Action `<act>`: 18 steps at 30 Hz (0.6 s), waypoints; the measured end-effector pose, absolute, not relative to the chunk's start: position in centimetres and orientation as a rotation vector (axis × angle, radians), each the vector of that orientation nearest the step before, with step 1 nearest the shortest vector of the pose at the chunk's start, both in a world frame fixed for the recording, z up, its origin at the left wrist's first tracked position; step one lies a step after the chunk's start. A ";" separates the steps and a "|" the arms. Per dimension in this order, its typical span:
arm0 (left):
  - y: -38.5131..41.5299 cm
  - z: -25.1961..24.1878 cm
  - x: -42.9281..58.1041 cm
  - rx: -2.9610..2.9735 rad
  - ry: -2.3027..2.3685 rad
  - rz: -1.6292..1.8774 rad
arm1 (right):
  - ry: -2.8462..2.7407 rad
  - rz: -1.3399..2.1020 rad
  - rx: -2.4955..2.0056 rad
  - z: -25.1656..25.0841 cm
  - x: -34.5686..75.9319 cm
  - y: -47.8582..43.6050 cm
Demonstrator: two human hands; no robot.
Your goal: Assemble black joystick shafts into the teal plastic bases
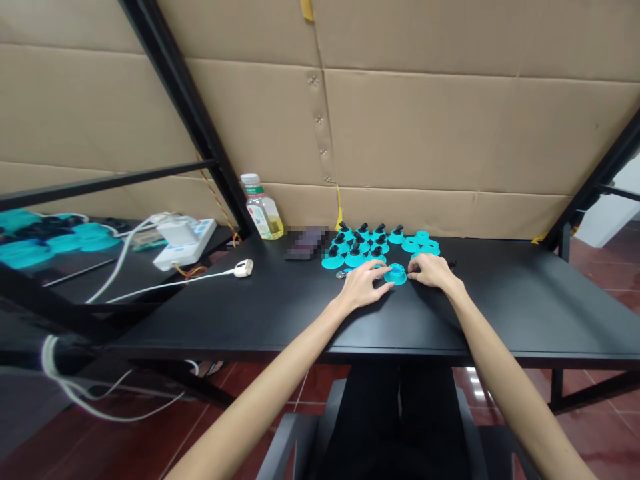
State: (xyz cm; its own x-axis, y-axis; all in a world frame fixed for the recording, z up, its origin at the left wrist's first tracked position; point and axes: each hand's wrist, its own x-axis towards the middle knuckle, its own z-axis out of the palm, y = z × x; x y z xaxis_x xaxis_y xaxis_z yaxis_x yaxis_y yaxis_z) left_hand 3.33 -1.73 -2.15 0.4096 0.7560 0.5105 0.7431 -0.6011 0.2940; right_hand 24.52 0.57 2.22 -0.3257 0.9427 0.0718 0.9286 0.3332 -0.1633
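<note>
A turquoise suction-cup-like base (pixel 396 274) lies on the black table between my hands. My left hand (pixel 364 285) has its thumb and fingertips around the left edge of this base, steadying it against the tabletop. On its other side, my right hand (pixel 431 271) is curled with the fingertips pinched together close to the rim; what they hold, if anything, is hidden. Just behind stand several turquoise bases with black knobs (pixel 356 250), set in rows. Bare turquoise pieces (pixel 421 239) lie partly stacked behind my right hand. A small shiny metal item (pixel 341 275) shows beside my left fingers.
A bottle with yellow liquid (pixel 270 217) stands at the back left, near a dark pixelated object (pixel 306 243). A white cable plug (pixel 243 268) lies on the left. A power strip (pixel 185 243) rests on the adjoining table. Cardboard (pixel 425 127) walls the back.
</note>
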 end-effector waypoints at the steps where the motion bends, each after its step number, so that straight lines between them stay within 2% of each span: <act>1: -1.8 -2.1 3.3 2.617 1.388 0.975 | -2.431 0.142 -1.727 2.2 24.5 0.6; 18: -1.7 -2.2 3.4 2.555 1.380 1.013 | -2.288 0.204 -1.691 2.5 24.7 0.5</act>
State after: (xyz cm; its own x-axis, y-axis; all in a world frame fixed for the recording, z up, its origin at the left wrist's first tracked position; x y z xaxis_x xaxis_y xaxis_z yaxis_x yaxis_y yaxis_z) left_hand 3.35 -1.70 -2.24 0.3809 0.7667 0.5168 0.7230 -0.5954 0.3505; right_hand 24.70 0.49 2.54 -0.2700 0.9518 0.1453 0.9110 0.3014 -0.2814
